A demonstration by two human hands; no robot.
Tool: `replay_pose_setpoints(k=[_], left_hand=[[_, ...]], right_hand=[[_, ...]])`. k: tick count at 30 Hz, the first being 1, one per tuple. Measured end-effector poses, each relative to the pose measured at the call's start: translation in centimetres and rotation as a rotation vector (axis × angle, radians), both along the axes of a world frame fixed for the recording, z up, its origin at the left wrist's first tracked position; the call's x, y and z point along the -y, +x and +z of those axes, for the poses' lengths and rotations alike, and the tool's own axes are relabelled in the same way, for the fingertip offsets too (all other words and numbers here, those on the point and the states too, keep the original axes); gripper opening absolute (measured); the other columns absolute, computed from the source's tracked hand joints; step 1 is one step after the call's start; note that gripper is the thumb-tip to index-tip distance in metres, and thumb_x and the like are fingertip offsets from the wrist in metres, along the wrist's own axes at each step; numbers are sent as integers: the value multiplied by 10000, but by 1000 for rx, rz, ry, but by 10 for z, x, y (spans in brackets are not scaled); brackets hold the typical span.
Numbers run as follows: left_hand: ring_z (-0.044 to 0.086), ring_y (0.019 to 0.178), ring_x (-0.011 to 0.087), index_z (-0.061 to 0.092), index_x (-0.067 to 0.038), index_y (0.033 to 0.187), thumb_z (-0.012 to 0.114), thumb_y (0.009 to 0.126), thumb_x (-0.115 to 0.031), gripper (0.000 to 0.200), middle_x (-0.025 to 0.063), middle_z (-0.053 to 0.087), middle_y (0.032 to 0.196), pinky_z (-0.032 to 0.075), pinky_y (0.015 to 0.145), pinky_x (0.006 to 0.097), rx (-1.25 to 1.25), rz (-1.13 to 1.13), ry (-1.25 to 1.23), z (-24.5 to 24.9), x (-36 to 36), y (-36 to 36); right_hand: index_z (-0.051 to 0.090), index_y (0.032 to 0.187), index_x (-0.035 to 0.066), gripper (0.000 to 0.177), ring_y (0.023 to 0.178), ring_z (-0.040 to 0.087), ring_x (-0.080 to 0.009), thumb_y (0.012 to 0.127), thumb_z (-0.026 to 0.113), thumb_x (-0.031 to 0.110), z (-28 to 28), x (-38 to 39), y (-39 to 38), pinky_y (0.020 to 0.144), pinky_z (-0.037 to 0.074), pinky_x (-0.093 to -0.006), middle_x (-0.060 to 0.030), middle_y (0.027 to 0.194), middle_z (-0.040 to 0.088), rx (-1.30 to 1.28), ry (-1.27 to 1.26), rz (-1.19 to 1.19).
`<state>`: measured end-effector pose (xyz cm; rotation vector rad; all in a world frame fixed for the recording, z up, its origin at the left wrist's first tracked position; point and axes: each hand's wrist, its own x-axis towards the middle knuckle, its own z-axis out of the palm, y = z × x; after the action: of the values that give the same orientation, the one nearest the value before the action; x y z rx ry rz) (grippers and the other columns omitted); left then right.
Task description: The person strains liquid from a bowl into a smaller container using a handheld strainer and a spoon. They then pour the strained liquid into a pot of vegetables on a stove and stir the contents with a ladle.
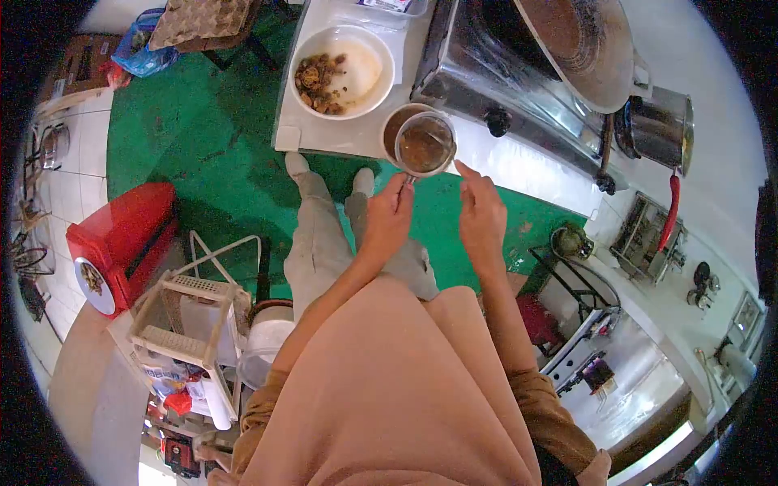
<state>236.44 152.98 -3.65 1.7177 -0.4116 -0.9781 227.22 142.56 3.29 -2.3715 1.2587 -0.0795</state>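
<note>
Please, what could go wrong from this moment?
The small round pale-rimmed utensil, perhaps a strainer, is held out by the left hand; if it tilts, any brown contents might spill.

The round pale-rimmed container, brown inside and partly hidden by the utensil, is close to the white table's front edge; a bump could perhaps knock it onto the green floor.

Left hand (391,214) grips; right hand (484,209) seems partly curled.
</note>
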Motion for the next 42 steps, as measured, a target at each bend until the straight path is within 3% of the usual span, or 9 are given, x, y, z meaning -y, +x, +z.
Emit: replay_pose_setpoints(k=[15, 22, 25, 27, 29, 36, 38, 40, 42], left_hand=[[590, 583, 276, 575, -34, 1060, 472, 925, -179, 223, 188, 587, 709, 437, 534, 376, -24, -29, 15, 1, 0, 1], [560, 533, 207, 581, -34, 1028, 467, 921, -150, 195, 149, 584, 681, 436, 517, 349, -62, -48, -1, 14, -1, 12], [537, 518, 151, 589, -31, 1039, 466, 919, -149, 208, 106, 579, 673, 432, 487, 309, -158, -16, 1, 32, 2, 31], [528, 517, 125, 591, -26, 1047, 462, 917, -147, 220, 80, 574, 669, 431, 473, 285, -230, 26, 2, 38, 3, 46], [527, 530, 111, 588, 2, 1051, 442, 912, -134, 243, 60, 578, 687, 444, 464, 254, -238, 222, -13, 28, 6, 66], [606, 591, 142, 577, 29, 1083, 430, 905, -102, 266, 102, 630, 768, 523, 499, 290, -121, 118, 55, -5, 21, 136], [646, 638, 169, 550, 18, 1109, 438, 906, -95, 257, 119, 648, 799, 538, 508, 304, -140, 74, 32, 0, 24, 143], [656, 669, 167, 518, 8, 1131, 447, 906, -89, 255, 118, 655, 796, 529, 511, 289, 124, 33, 152, 23, 25, 145], [668, 685, 241, 509, -16, 1133, 463, 903, -125, 258, 162, 661, 813, 531, 564, 348, 65, -7, 211, 11, 18, 151]], right_hand=[[578, 1184, 198, 334, 715, 608, -334, 875, 522, 84, -9, -11, -16, 567, 505, -415, -130, 905, 601, -56, -41, 66], [578, 1177, 156, 299, 698, 607, -311, 892, 515, 94, -4, -10, -7, 572, 504, -391, -128, 926, 617, 91, -88, 74], [564, 1189, 135, 290, 617, 588, -218, 908, 501, 99, 11, -9, 9, 532, 485, -321, -101, 862, 628, 298, 94, -104], [556, 1190, 138, 292, 570, 543, -128, 909, 493, 86, 22, -7, 32, 502, 449, -251, -61, 794, 624, 406, 498, -312], [545, 1188, 123, 300, 561, 536, -111, 898, 493, 64, 13, -5, 57, 493, 442, -238, -48, 775, 616, 523, 648, -366], [495, 1187, 24, 322, 604, 553, -122, 868, 467, 1, -28, -2, 145, 525, 456, -247, -65, 834, 623, 716, 1073, -545], [481, 1203, 11, 338, 658, 609, -189, 867, 481, 41, -55, -5, 152, 593, 501, -301, -116, 854, 632, 724, 1057, -495], [464, 1225, 7, 370, 726, 645, -285, 866, 492, 96, -60, -6, 159, 661, 515, -373, -175, 848, 636, 270, 421, -115], [459, 1247, 32, 407, 761, 637, -353, 861, 524, 145, -48, -12, 160, 707, 501, -420, -208, 824, 632, 251, 311, -92]])
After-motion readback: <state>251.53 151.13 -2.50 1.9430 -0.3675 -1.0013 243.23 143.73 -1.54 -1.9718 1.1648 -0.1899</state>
